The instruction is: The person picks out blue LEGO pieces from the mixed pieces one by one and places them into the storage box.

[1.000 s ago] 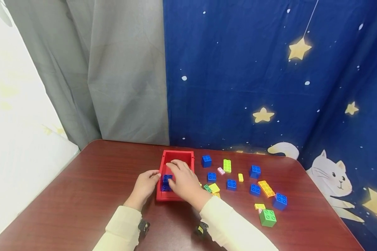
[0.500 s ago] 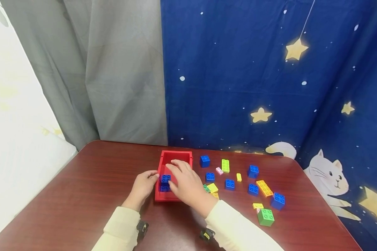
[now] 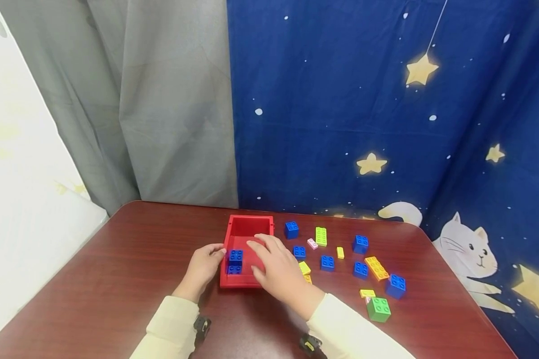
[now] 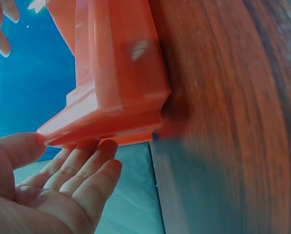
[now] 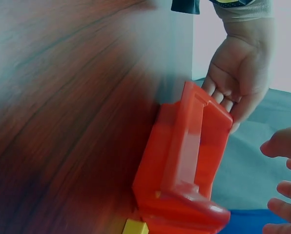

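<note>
A red box (image 3: 250, 218) stands on the table, with two blue toy bricks (image 3: 235, 256) inside near its front left corner. My left hand (image 3: 202, 269) grips the box's left rim; in the left wrist view the thumb (image 4: 23, 148) is on the rim's edge and the fingers (image 4: 87, 170) lie under it. Over the right side of the box my right hand (image 3: 282, 271) hovers with spread, slightly bent fingers, holding nothing. The right wrist view shows its fingertips (image 5: 284, 207) apart from the box wall.
Loose bricks lie to the right of the box: several blue ones (image 3: 327, 263), a lime one (image 3: 321, 236), an orange one (image 3: 377, 268), a pink one (image 3: 312, 244), yellow ones (image 3: 340, 253) and a green one (image 3: 379, 309). Curtains (image 3: 184, 109) hang behind the table (image 3: 130, 269).
My right hand has drawn back to the right, away from the blue bricks, which stay in the box. The left hand keeps its place on the rim. The head view shifts slightly.
</note>
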Demonstrator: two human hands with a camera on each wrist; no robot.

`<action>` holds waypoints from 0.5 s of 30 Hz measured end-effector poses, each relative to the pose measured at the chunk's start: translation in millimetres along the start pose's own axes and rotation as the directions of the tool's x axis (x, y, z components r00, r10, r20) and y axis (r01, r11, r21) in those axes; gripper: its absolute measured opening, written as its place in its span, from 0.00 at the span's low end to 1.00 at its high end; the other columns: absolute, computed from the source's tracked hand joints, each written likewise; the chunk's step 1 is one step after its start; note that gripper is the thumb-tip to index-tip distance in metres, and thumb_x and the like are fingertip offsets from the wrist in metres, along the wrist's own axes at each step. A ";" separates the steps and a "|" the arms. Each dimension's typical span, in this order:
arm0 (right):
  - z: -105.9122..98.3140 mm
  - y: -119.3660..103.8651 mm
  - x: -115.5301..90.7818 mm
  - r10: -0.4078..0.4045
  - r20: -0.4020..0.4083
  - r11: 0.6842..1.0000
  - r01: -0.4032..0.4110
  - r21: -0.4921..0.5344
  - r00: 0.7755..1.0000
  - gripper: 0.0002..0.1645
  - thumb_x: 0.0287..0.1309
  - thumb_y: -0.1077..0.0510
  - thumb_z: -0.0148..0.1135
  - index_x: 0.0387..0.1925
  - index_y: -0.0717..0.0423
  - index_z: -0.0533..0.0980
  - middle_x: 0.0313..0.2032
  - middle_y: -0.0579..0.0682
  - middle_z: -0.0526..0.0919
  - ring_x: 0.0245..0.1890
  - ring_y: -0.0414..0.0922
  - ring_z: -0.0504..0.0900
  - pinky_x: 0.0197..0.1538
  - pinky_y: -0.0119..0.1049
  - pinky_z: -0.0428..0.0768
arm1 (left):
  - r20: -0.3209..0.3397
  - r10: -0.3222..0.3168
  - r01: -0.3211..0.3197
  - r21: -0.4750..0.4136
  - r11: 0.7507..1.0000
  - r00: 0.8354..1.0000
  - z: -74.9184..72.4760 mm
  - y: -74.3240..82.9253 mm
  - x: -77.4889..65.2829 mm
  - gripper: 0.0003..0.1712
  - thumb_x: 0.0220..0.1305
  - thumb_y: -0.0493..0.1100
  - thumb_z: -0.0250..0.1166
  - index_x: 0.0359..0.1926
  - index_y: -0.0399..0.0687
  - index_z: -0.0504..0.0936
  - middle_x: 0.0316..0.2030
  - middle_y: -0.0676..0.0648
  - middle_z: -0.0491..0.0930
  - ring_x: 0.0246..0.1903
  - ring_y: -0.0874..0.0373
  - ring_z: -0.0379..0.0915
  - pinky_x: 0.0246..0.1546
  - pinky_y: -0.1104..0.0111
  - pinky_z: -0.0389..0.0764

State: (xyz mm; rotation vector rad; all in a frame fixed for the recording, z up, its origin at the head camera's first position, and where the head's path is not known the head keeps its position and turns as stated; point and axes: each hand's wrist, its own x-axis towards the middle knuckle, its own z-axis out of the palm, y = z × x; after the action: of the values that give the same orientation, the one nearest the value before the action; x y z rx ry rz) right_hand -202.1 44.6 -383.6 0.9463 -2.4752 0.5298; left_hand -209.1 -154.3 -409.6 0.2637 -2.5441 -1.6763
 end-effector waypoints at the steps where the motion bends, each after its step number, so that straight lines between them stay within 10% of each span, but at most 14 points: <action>1: -0.2 1.5 -1.2 0.005 -0.005 1.000 -0.005 0.002 1.000 0.39 0.45 0.55 0.76 0.61 0.50 0.73 0.60 0.51 0.73 0.60 0.48 0.72 0.54 0.42 0.80 | 0.000 -0.002 0.002 0.000 1.000 1.000 0.0 0.2 -0.1 0.21 0.71 0.39 0.52 0.60 0.30 0.73 0.57 0.29 0.73 0.58 0.35 0.69 0.59 0.45 0.70; 15: -9.1 29.5 -14.3 0.138 -0.036 0.986 -0.140 -0.085 0.990 0.37 0.44 0.55 0.76 0.59 0.51 0.74 0.59 0.52 0.74 0.60 0.50 0.73 0.52 0.45 0.81 | 0.008 -0.025 0.025 0.008 1.000 1.000 0.6 1.3 -0.8 0.22 0.71 0.40 0.52 0.61 0.31 0.72 0.59 0.28 0.71 0.60 0.34 0.66 0.59 0.44 0.69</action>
State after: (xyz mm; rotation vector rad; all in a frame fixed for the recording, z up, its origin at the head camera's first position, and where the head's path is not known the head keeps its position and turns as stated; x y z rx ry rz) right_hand -210.7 77.1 -389.3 0.7309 -2.5279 0.4721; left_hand -208.6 -153.1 -408.6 0.2915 -2.5644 -1.6798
